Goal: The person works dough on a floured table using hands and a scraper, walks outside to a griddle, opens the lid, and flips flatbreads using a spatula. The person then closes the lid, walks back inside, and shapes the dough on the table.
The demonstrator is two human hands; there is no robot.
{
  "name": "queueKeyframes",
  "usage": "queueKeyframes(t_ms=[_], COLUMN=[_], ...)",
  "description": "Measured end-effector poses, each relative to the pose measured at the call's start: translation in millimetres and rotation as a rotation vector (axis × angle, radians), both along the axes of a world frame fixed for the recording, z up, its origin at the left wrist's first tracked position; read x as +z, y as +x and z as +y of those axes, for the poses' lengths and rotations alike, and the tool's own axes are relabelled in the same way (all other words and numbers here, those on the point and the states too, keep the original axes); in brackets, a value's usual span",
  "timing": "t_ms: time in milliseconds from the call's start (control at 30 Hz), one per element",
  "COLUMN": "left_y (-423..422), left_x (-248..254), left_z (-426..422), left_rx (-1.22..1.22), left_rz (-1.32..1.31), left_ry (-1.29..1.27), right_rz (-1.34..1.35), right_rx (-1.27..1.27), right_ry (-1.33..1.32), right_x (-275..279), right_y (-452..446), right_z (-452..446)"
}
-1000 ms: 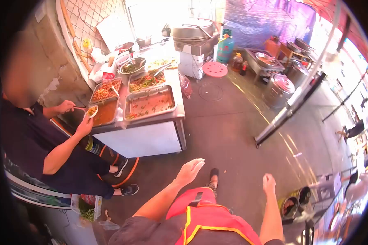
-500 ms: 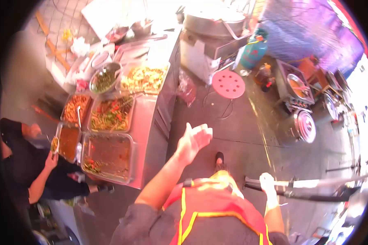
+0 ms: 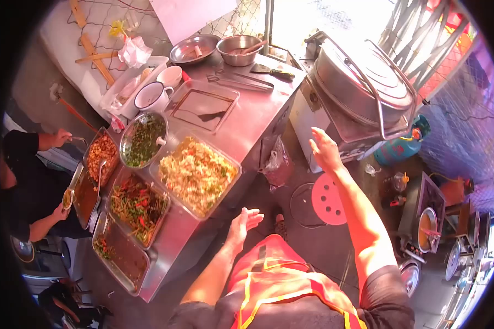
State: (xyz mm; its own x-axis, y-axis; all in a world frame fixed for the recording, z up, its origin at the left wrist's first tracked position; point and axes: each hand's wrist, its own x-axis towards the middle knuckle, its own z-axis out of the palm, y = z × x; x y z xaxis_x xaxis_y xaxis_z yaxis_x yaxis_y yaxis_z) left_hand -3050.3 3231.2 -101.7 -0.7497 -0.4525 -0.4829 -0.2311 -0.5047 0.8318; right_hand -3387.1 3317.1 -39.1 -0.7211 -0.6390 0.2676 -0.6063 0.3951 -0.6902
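Note:
My left hand [image 3: 245, 226] hovers with fingers stretched out and nothing in it, near the edge of the steel table [image 3: 173, 241]. The nearest container to it is a tray of pale chopped food with green bits [image 3: 196, 174]. My right hand [image 3: 325, 151] is stretched forward, fingers apart and holding nothing that I can see. Ahead of it is a large round steel cooker with a domed lid [image 3: 362, 77], and a bar handle [image 3: 380, 104] curves over its front. A pink stool with holes [image 3: 328, 200] stands below my right forearm.
A co-worker [image 3: 35, 181] at the left holds a small dish and a utensil beside the food trays. Tongs [image 3: 241, 81], a spatula [image 3: 271, 71] and steel bowls [image 3: 239, 50] lie at the table's back. A teal gas cylinder [image 3: 403, 145] stands right of the cooker.
My right hand has let go of the dark and silver bar at the right and swung forward toward the cooker. My view has turned, bringing table and cooker closer. My left hand stays open.

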Motion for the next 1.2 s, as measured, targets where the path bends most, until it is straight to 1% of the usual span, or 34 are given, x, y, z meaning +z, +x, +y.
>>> queueKeyframes(t_ms=[33,67,100,167,200,233,267,300,367,467,533,600,667,733,833,900,933,1033,1067,1100,1200], left_y=[-23,-43,-56,-82,-94,-96,-101,-108,-114,-132,-144,-151,-157,-157,-164,-169,-167,-171,-169,-168,-158], left_x=[-13,-26,-34,-38,-38,-38,-33,-30,-32,-30,-30,-30,-36,-46,-56,-57,-56,-48,-43,-44,-49], left_z=[-10,-18,-21,-27,-33,-32,-37,-37,-42,-46,-42,-27,-12,8,45,78,102,170,191,206,238], left_rx=[0.029,0.061,0.096,0.156,0.19,0.213,0.244,0.264,0.3,0.345,0.362,0.373,0.373,0.401,0.464,0.536,0.559,0.678,0.673,0.667,0.673], left_rz=[-0.017,0.002,0.006,0.012,-0.004,-0.042,-0.101,-0.186,-0.271,-0.3,-0.272,-0.274,-0.311,-0.314,-0.357,-0.413,-0.367,-0.409,-0.372,-0.423,-0.402], left_ry=[-0.023,-0.044,-0.053,-0.047,-0.051,-0.043,-0.06,-0.059,-0.04,-0.046,-0.046,-0.048,-0.05,-0.052,-0.076,-0.053,-0.098,-0.031,-0.036,-0.028,-0.049], right_rz=[0.037,0.102,0.096,0.183,0.281,0.356,0.367,0.353,0.324,0.406,0.285,0.124,0.103,0.065,-0.029,-0.17,-0.209,-0.259,-0.219,-0.161,-0.24], right_rx=[0.035,0.038,0.107,0.131,0.179,0.222,0.246,0.274,0.357,0.42,0.449,0.483,0.468,0.493,0.603,0.676,0.672,0.653,0.64,0.632,0.493], right_ry=[-0.014,0.103,0.09,0.174,0.176,0.187,0.217,0.266,0.426,0.479,0.45,0.458,0.355,0.268,0.192,0.129,0.111,0.094,0.092,0.078,0.172], right_x=[-8,0,-12,-26,-29,-39,-42,-56,-54,-64,-53,-26,-21,-16,10,25,26,23,19,16,17], right_y=[-27,-43,-65,-103,-122,-137,-151,-165,-176,-182,-182,-177,-182,-187,-193,-194,-193,-200,-200,-201,-191], right_z=[-41,-82,-120,-197,-228,-254,-283,-299,-311,-318,-299,-267,-229,-178,-88,-26,6,89,119,140,206])
